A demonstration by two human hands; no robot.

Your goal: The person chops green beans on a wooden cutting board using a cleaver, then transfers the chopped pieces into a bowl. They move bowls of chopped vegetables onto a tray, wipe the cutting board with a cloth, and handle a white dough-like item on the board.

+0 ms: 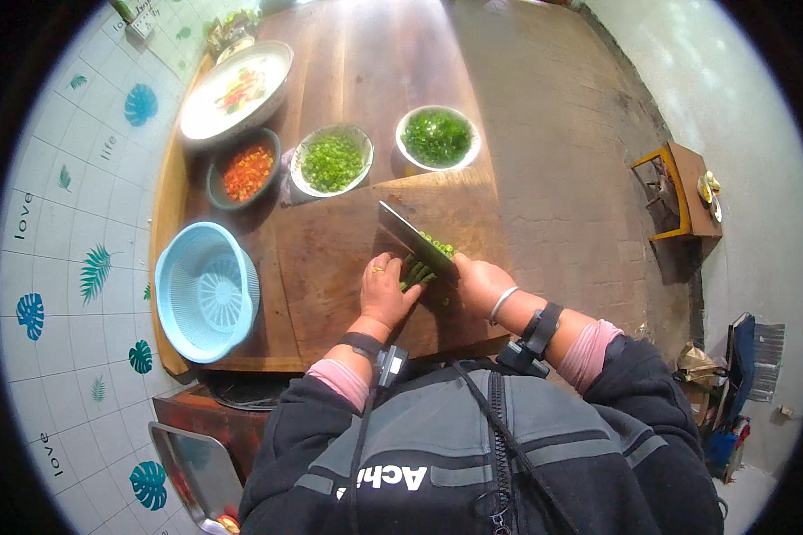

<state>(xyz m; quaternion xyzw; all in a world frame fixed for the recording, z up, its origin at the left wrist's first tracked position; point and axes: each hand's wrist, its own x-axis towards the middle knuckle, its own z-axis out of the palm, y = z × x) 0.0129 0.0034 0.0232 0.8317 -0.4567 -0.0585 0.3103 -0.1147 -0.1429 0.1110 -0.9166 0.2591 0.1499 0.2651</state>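
My right hand (483,286) grips the handle of a kitchen cleaver (418,237), its broad blade slanting away to the upper left. The fingers of my left hand (387,289) hold a small bunch of green beans (416,270) close beside the blade. Small round cut pieces (438,243) lie on the blade's far side. Beneath all this is a wooden cutting board (334,274). The blade hides part of the beans, and whether its edge touches the board cannot be made out.
Left of the board sits a blue plastic colander (239,314). Beyond it are a dark bowl of chopped red pepper (247,172), bowls of chopped greens (332,162) (436,138) and a large white basin (199,120). The wooden table (375,60) meets a tiled wall (73,221) on the left.
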